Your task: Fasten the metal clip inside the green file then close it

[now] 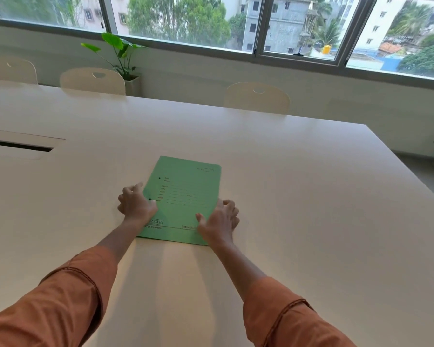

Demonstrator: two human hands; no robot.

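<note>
The green file (186, 189) lies flat and closed on the white table (298, 196), its printed cover facing up. My left hand (135, 205) rests on the file's left edge with fingers curled at the spine. My right hand (218, 222) sits at the file's lower right edge, thumb on the cover and fingers curled around the edge. The metal clip is hidden inside the closed cover; only two small dark holes show near the left edge.
A dark cable slot (18, 145) is cut into the table at the far left. White chairs (257, 97) stand along the far side, and a potted plant (123, 58) sits below the window. The table's right edge (398, 156) runs diagonally.
</note>
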